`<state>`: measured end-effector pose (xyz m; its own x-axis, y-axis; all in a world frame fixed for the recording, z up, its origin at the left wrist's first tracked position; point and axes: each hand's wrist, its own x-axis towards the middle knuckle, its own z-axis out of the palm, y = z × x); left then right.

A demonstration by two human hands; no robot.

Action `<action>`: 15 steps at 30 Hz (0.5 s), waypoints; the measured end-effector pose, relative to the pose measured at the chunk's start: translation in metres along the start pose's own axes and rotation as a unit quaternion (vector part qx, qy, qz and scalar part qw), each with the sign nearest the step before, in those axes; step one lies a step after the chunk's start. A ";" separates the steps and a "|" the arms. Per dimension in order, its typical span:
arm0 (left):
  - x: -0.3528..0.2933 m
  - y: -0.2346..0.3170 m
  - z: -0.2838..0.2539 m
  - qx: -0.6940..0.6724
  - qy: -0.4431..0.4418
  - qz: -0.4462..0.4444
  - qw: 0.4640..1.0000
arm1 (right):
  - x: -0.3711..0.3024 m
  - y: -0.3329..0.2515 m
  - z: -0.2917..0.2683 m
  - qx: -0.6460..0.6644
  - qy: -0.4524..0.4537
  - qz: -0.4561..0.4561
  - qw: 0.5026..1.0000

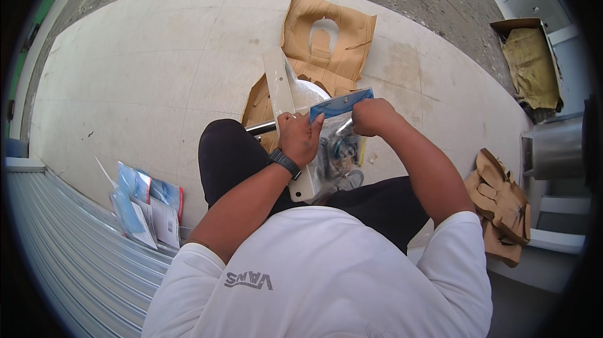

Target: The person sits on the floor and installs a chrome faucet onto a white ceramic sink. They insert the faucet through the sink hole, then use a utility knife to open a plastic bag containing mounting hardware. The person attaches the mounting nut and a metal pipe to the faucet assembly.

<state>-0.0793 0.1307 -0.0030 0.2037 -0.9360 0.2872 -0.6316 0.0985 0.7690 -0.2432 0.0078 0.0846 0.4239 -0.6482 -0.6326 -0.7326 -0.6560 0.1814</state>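
A clear plastic bag (325,159) with a blue header card (342,104) is held up in front of my lap. My left hand (298,138), wearing a dark wristwatch, is closed on the card's left end, thumb on its face. At the right end, my right hand (375,117) is closed in a fist on the card's edge. Small dark and shiny parts show through the plastic. Behind the bag a long cream panel (279,87) lies at a slant between my legs, beside a shiny white rounded piece (308,93). A metal tube (260,127) sticks out left of my left hand.
Cut brown cardboard (358,30) lies on the tiled floor ahead, with more crumpled cardboard (499,200) at right. Blue and white printed packets (151,196) rest at left beside a ridged metal surface (75,244). A box with brown paper (532,65) and a metal cylinder (556,149) stand far right.
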 end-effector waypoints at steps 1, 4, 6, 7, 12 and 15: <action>0.000 0.000 -0.001 0.003 -0.019 -0.005 1.000 | 0.000 -0.002 0.004 -0.003 -0.018 -0.001 1.000; 0.000 -0.002 -0.002 0.001 -0.054 -0.007 0.999 | 0.000 -0.009 0.018 -0.015 -0.008 0.003 1.000; 0.000 -0.003 -0.001 0.000 -0.064 -0.003 0.998 | -0.003 -0.012 0.025 -0.019 0.015 0.006 1.000; 0.000 -0.004 -0.001 0.008 -0.043 0.011 0.999 | -0.004 -0.013 0.029 -0.018 0.022 0.008 1.000; -0.001 -0.001 0.003 0.018 0.006 0.036 0.999 | -0.006 -0.016 0.040 -0.013 0.036 0.018 0.999; 0.000 0.000 0.001 0.045 -0.065 0.010 0.997 | -0.002 -0.015 0.045 0.009 0.006 0.028 1.000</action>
<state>-0.0803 0.1308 -0.0032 0.0954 -0.9705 0.2214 -0.6997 0.0928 0.7083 -0.2569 0.0364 0.0495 0.3886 -0.6886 -0.6122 -0.7646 -0.6118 0.2028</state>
